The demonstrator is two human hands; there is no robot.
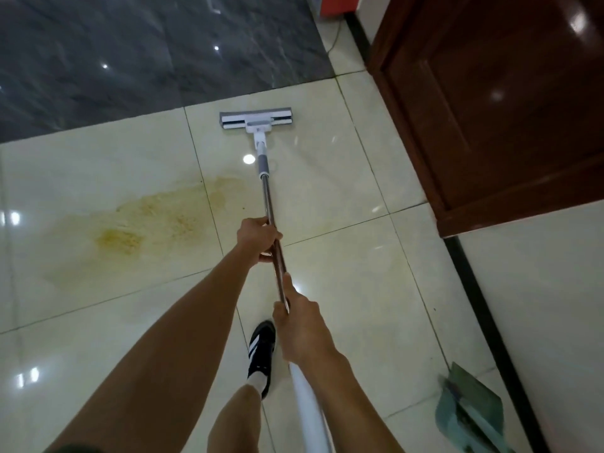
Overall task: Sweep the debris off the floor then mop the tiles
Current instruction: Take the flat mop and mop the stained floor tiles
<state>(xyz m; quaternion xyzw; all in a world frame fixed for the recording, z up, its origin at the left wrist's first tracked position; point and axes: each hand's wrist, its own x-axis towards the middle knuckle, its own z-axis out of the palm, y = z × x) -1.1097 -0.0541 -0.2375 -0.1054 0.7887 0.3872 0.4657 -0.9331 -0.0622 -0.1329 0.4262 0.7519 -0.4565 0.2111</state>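
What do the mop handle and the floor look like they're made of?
Mop handle: apparently polished metal, judging by its thin, shiny, reflective shaft; the white lower section looks like plastic. Floor: likely glazed ceramic tile, glossy with light reflections and grout lines.

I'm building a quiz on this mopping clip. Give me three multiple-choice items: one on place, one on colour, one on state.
1. Where is the stain relative to the mop head?
A) to its left, nearer the person B) on the dark tiles C) under the door

2. What colour is the stain?
A) red B) yellow C) blue

3. How is the pole held?
A) left hand only B) right hand only C) both hands

Answers: 1 A, it lies left of the pole. 2 B, a yellowish smear. 3 C, the left hand and right hand both grip it.
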